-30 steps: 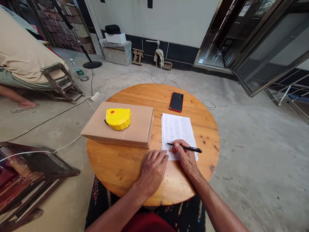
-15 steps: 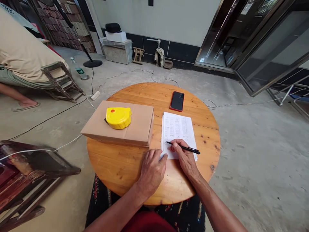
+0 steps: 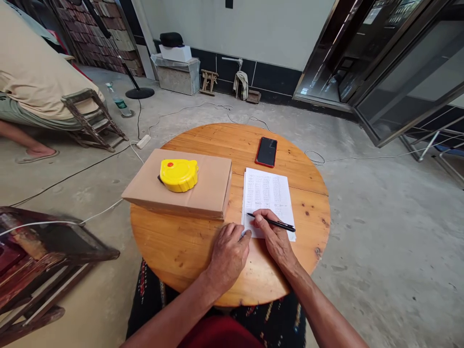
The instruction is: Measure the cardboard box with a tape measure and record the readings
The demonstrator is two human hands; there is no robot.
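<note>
My right hand (image 3: 277,244) is closed around a black pen (image 3: 286,225), whose tip meets the lower left part of a white sheet of paper (image 3: 268,186). Rows of small handwritten marks fill the upper part of the sheet. On the table, my left hand (image 3: 229,253) lies palm down with its fingers loosely bent and its thumb apart, touching the paper's lower left corner. To the left is a brown cardboard box (image 3: 203,193) with a yellow tape measure (image 3: 179,176) on top. Beneath them all is a round wooden table (image 3: 181,256).
Beyond the paper lies a phone (image 3: 267,152) in a red case. At the left, a person (image 3: 39,72) sits on a small wooden chair (image 3: 94,118). Another wooden chair (image 3: 54,270) stands close by the table's left side. Cables and a water bottle (image 3: 119,100) are on the floor.
My right hand and the pen have shifted slightly left across the paper. My left hand stays in place, and the camera view has moved slightly.
</note>
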